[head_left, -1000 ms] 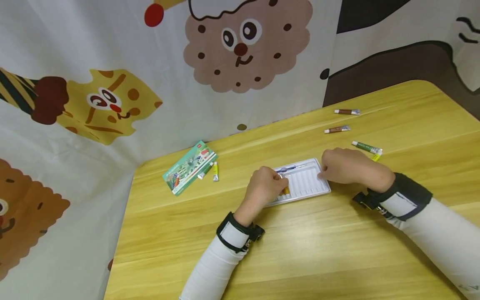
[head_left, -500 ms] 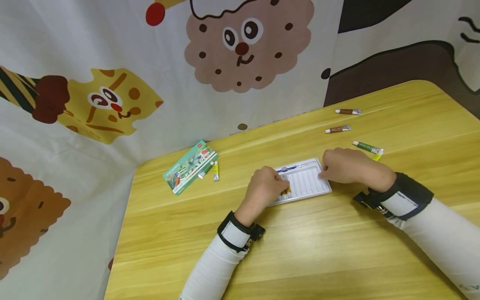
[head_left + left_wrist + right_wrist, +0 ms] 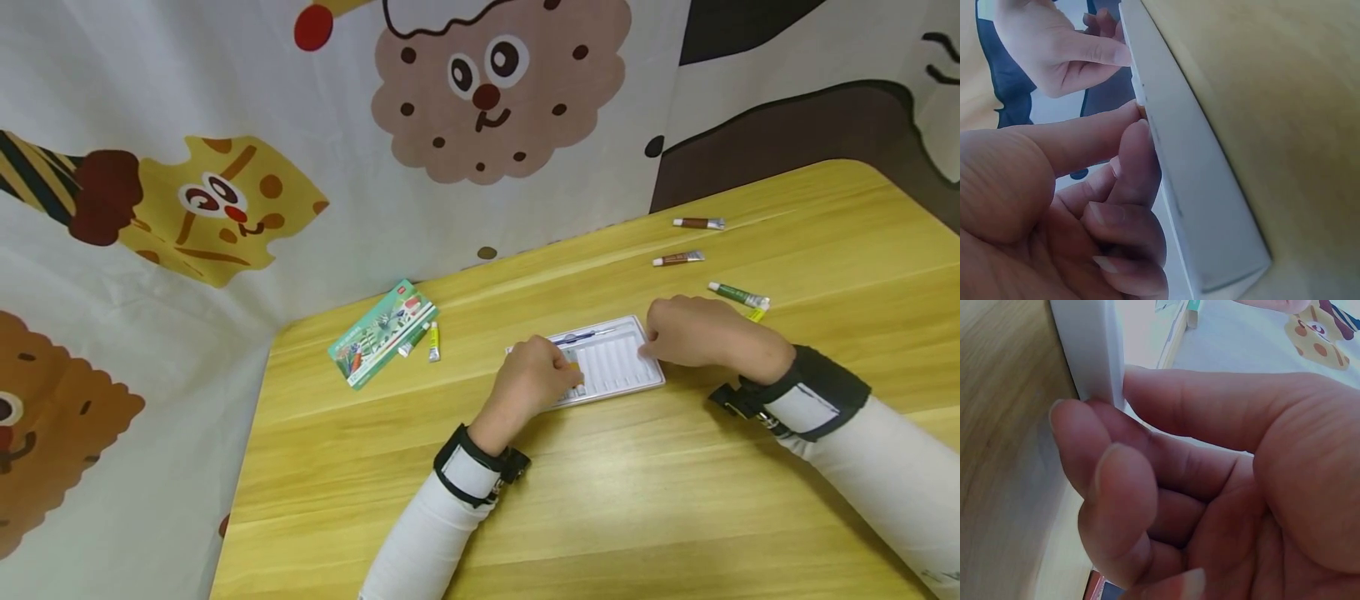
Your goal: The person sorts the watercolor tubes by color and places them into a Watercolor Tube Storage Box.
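Note:
A white plastic paint tray (image 3: 617,360) with narrow slots lies on the wooden table, a thin blue paintbrush (image 3: 583,337) along its far side. My left hand (image 3: 531,372) is over the tray's left part, fingers curled, thumb and index finger pinching a yellow-orange paint tube (image 3: 576,367) down in the slots. Most of that tube is hidden by the fingers; only a speck of orange shows between the fingertips in the left wrist view. At the tray's right end, my right hand (image 3: 688,332) grips the white rim (image 3: 1088,350) between thumb and curled fingers.
A green paint box (image 3: 378,337) lies at the back left, with a green tube (image 3: 414,340) and a yellow tube (image 3: 434,342) beside it. Brown tubes (image 3: 678,258) and another green tube (image 3: 738,295) lie beyond my right hand. A printed curtain (image 3: 315,108) hangs behind the table.
The left fingers have shifted slightly right and down over the tube, which now shows less. My right hand stays on the tray's rim.

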Tool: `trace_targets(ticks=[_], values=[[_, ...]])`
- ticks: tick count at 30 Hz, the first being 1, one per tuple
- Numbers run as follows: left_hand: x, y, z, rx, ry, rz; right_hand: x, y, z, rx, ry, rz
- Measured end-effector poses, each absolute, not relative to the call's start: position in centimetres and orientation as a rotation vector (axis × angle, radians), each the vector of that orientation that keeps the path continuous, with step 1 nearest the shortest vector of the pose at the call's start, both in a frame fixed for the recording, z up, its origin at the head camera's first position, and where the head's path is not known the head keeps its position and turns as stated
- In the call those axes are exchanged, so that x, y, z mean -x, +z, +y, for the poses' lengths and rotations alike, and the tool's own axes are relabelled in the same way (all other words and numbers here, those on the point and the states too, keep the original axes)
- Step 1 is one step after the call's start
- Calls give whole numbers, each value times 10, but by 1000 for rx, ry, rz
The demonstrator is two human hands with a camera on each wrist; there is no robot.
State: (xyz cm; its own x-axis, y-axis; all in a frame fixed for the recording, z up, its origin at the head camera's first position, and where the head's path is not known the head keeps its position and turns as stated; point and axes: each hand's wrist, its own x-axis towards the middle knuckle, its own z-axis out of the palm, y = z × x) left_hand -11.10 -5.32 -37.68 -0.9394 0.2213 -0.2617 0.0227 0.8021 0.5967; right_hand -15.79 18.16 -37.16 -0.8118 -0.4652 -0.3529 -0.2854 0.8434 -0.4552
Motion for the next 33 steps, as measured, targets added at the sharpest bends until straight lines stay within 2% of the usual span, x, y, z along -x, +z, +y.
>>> trace_targets(ticks=[33], values=[[114, -380, -55, -175, 856, 2690, 157, -374, 181, 550, -514, 2585]])
